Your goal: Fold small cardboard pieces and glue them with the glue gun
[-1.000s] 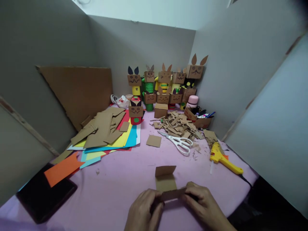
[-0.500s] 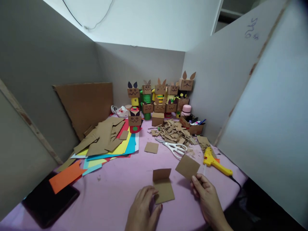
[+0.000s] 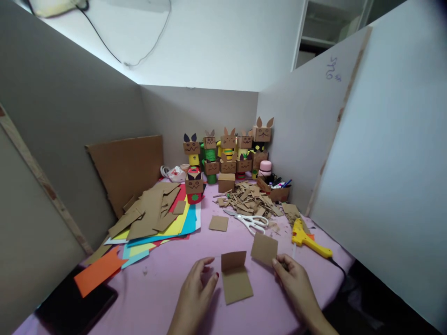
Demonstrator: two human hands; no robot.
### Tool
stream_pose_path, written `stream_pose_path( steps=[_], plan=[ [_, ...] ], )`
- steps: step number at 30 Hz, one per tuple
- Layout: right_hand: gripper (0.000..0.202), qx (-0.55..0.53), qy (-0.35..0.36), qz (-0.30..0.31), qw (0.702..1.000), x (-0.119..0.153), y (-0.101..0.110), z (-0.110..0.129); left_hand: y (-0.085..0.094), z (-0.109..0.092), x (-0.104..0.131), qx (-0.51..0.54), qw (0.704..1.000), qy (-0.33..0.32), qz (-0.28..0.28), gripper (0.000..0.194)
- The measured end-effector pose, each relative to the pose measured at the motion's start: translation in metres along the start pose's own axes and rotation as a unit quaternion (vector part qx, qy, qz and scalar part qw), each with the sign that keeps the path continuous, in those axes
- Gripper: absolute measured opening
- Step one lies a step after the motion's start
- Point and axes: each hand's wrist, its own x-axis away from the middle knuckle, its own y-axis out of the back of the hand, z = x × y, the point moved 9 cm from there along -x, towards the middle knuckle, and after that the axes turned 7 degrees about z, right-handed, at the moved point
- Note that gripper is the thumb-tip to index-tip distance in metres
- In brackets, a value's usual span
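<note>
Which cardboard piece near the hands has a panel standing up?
The piece between the left hand and right hand: a panel rises along its far edge. The held square and the flat square near the scissors have none.

Grey partitions on three sides of lilac-covered table; pale wall behind, shelves upper right.

Cardboard square, folded cardboard piece: matt brown, smooth-faced. Cardboard scraps: matt, rough-edged heap. Scissors — white plastic handles, metal blades. Glue gun: smooth yellow plastic. Coloured sheets: flat paper. Table covering — lilac, matt, cloth-like.
</note>
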Motion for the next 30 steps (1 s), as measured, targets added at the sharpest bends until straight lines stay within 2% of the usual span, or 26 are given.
stream_pose_path(
  steps=[2,4,7,11,15,17,22,26,30],
  plan=[
    [0.028,0.038,0.008,-0.012,0.999,-0.002,0.008,0.005,-0.004,0.001,-0.002,0.003,1.0,-0.002,0.015,0.039],
    [0.039,0.068,0.014,-0.03,0.997,-0.001,0.016,0.009,-0.006,0.001,-0.006,0.012,1.0,-0.005,0.018,0.039],
    [0.044,0.132,0.032,-0.035,0.99,0.005,0.015,0.015,-0.009,-0.002,-0.013,0.032,0.999,-0.012,0.022,0.038],
    [0.038,0.198,0.054,0.01,0.979,0.015,-0.008,0.023,-0.014,-0.012,-0.02,0.033,0.998,-0.035,0.039,0.039],
    [0.031,0.225,0.07,0.086,0.968,0.023,-0.04,0.03,-0.012,-0.03,-0.023,-0.062,0.996,-0.068,0.012,0.035],
    [0.029,0.241,0.08,0.099,0.962,0.026,-0.048,0.033,-0.011,-0.038,-0.024,-0.104,0.991,-0.078,0.002,0.031],
    [0.026,0.281,0.106,0.095,0.949,0.032,-0.052,0.035,-0.01,-0.049,-0.026,-0.122,0.989,-0.081,0.01,0.027],
    [0.027,0.314,0.153,0.064,0.935,0.04,-0.057,0.038,-0.01,-0.052,-0.026,-0.121,0.99,-0.078,0.016,0.028],
    [0.055,0.38,0.157,0.04,0.911,0.047,-0.073,0.04,-0.009,-0.05,-0.027,-0.105,0.992,-0.068,0.011,0.028]
  ],
)
